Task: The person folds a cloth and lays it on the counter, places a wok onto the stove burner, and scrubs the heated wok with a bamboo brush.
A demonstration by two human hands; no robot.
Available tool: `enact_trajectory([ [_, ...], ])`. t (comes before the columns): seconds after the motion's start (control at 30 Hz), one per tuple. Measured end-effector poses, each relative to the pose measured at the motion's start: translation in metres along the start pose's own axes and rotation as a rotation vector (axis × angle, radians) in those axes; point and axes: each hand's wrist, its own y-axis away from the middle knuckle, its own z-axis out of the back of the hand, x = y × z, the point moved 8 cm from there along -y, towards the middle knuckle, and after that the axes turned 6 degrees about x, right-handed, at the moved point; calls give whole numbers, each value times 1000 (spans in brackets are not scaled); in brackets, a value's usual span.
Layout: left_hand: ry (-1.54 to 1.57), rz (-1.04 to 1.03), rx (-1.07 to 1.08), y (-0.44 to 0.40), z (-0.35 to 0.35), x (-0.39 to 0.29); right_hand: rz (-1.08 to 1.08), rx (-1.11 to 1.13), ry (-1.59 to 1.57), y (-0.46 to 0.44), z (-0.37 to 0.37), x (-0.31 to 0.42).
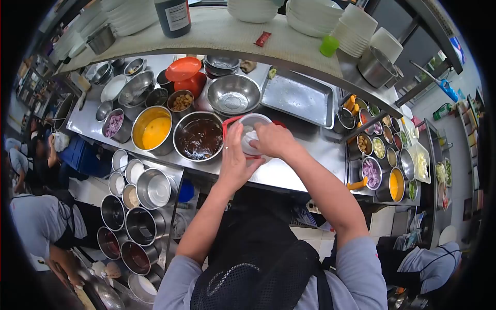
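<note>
A white tub [257,119] with a red rim or lid [231,122] beside it stands at the steel counter's front edge. My left hand [234,161] grips the tub's left side, fingers long against it and thumb below. My right hand [273,140] reaches over the rim from the right, its fingers closed near something white [249,136] inside; what they hold is mostly hidden. Just left of the tub is a steel pot of dark brown liquid [198,137]. Behind it sits a steel colander bowl [234,95].
Further left are a pot of yellow liquid [154,129] and chopped onion [114,124]. A metal tray [298,97] lies behind to the right. An upper shelf [217,36] overhangs the counter. Several pots [140,226] fill the left side table. Co-workers [46,222] stand at both sides.
</note>
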Motion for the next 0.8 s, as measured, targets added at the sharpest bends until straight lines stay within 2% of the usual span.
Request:
enact_trajectory([
  [0.03, 4, -12, -10, -5, -7, 10, -94, 106, 140, -15, -6, -8],
  [0.1, -13, 17, 9, -8, -18, 25, -51, 159, 113, -32, -5, -22],
  [0.2, 4, 57, 27, -4, -17, 35, 28, -31, -18, -31, 15, -34],
  [0.27, 31, 100, 53, -7, -18, 40, -29, -231, -193, -5, 51, -36],
  [0.37, -5, 51, 37, -9, -18, 36, 93, -440, -551, 21, 106, -46],
  [0.43, -37, 72, 18, -10, -18, 32, 173, -415, -654, 29, 118, -48],
  [0.5, 140, 182, 4, -13, -10, 25, 278, -309, -852, 41, 127, -37],
  [0.53, 477, 203, -92, -10, -9, 27, 344, -265, -949, 47, 128, -33],
  [0.57, 455, 217, -131, -12, -4, 17, 409, -209, -1051, 51, 126, -30],
  [0.63, 1565, 291, -333, -8, 2, -6, 543, -86, -1173, 54, 109, -17],
  [0.67, 1586, 208, -328, -11, 14, -23, 591, -24, -1139, 57, 96, 0],
  [0.7, 1632, 72, -455, -13, 26, -35, 644, 45, -1104, 63, 83, 14],
  [0.77, 1388, 189, -737, 9, 46, -27, 814, 87, -824, 65, 42, 31],
  [0.8, 1363, 263, -824, 27, 52, -28, 852, 237, -825, 70, 23, 36],
])
